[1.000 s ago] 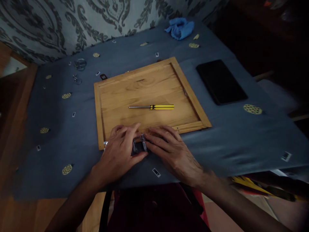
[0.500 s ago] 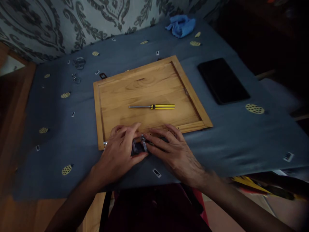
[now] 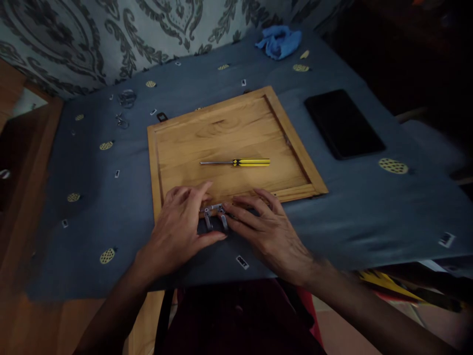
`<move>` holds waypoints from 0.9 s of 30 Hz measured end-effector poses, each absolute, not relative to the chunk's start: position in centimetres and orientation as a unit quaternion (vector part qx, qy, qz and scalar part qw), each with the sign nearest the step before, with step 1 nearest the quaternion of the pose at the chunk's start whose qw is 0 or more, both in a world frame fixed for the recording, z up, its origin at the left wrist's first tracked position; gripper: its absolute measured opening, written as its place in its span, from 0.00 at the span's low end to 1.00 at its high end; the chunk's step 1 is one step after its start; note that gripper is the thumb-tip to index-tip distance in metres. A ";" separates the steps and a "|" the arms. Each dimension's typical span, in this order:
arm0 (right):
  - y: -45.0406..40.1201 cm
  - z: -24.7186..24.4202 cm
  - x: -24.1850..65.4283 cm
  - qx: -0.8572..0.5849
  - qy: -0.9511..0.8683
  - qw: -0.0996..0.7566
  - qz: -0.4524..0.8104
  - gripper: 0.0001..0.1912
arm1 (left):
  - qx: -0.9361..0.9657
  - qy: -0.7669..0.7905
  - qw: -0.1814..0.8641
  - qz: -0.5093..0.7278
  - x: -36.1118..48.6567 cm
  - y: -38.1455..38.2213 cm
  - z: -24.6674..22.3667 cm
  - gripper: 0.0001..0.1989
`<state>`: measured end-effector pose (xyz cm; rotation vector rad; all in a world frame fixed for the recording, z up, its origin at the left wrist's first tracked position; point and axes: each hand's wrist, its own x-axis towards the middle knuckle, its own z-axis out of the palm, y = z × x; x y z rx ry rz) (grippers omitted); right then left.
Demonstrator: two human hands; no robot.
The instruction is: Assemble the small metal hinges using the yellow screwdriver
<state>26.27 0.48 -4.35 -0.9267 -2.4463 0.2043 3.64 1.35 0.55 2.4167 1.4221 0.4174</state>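
A shallow wooden frame panel [image 3: 225, 138] lies on the cloth, and both hands are at its near edge. My left hand [image 3: 177, 231] rests over the near left part of the edge, with thumb stretched right and apart from the fingers. A small grey metal fitting [image 3: 214, 211] with two prongs sits on the edge between the hands; the prongs point toward me. My right hand [image 3: 264, 229] has its fingers stretched over the edge, a fingertip touching the fitting's right side; its thumb is hidden. A yellow and black screwdriver [image 3: 251, 162] lies on the panel, beyond the hands.
A black tablet-like slab [image 3: 343, 123] lies to the right on the blue tablecloth [image 3: 369, 217]. At the back is a crumpled blue cloth [image 3: 280, 42]. Small clear bags [image 3: 126, 98] lie at the far left, near a small dark bracket [image 3: 161, 117] by the frame's corner.
My left hand has shifted slightly left relative to the fitting, uncovering more of it, including its left prong. My right hand remains nearly in place. The view has moved a little.
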 end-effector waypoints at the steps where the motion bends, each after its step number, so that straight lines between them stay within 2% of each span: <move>1: 0.5 -4.3 26.3 -0.340 -0.902 0.253 0.078 0.14 | 0.844 0.496 0.149 0.140 3.7 1.3 0.6 0.43; 11: 0.5 -4.3 26.1 -0.341 -0.900 0.265 0.057 0.13 | 0.847 0.501 0.117 0.133 4.7 0.9 0.3 0.40; 27: 0.3 -4.1 25.7 -0.356 -0.892 0.271 0.060 0.11 | 0.844 0.501 0.136 0.136 4.7 0.8 0.2 0.35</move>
